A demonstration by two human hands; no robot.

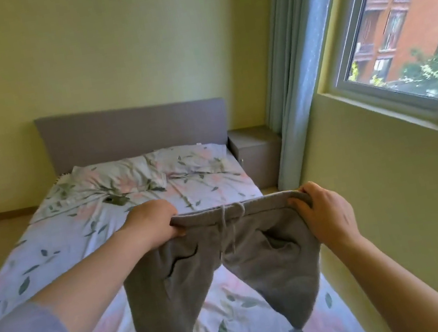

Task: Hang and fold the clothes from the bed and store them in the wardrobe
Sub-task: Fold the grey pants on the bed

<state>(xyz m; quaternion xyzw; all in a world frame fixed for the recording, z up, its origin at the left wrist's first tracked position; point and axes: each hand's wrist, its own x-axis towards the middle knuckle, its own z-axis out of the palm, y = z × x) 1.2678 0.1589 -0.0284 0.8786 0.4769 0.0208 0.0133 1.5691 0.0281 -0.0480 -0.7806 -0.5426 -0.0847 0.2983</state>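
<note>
— What is counted?
— One pair of grey sweatpants (pixel 256 253) is held up over the one bed (pixel 52 253); two pillows (pixel 113 172) are seen at its head.
— And the grip?
— The waistband is pinched at both ends, one by the left hand (pixel 152 224), one by the right hand (pixel 327 214).

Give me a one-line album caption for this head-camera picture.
Left hand and right hand hold grey sweatpants up by the waistband over a floral-sheeted bed.
</note>
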